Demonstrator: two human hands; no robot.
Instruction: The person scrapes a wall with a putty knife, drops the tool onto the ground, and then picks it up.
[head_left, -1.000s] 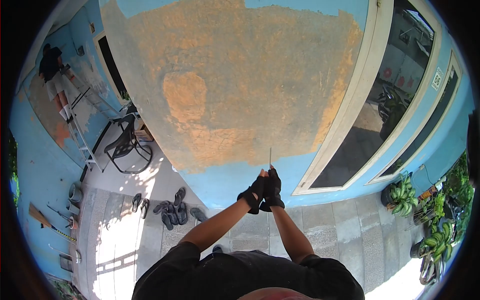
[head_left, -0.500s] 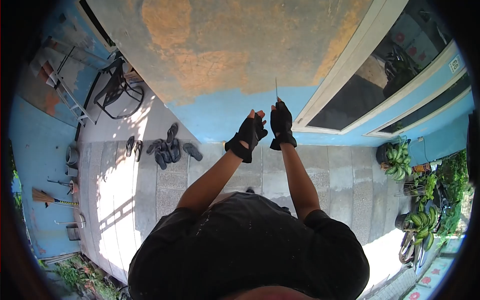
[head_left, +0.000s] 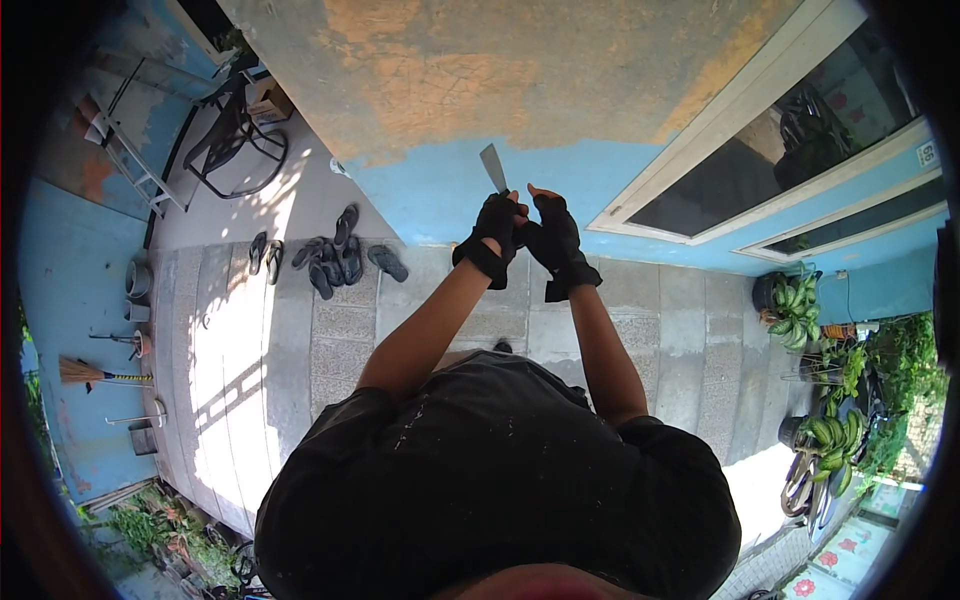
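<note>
My left hand [head_left: 493, 228], in a black fingerless glove, is closed around the handle of a scraper [head_left: 491, 168]. The scraper's flat metal blade points up and slightly left, in front of the wall [head_left: 420, 190]. Its handle is mostly hidden by the fingers. Close beside it is my right hand [head_left: 553, 238], gloved the same way, with its thumb stretched outward and no tool visible in it. The two hands meet or nearly meet. Light blue paint covers the wall's lower band; above that the surface is patchy grey and orange.
A framed window [head_left: 730, 170] borders the wall on the right. Several dark sandals [head_left: 350, 260] lie on the tiled floor at left, near a black chair [head_left: 235, 140] and a ladder [head_left: 135, 160]. Potted plants [head_left: 795, 305] stand along the right side, and a broom [head_left: 85, 373] at far left.
The scraper has passed from my right hand to my left, its blade now tilted left with the broad face showing. The right thumb has spread, and the view has shifted slightly.
</note>
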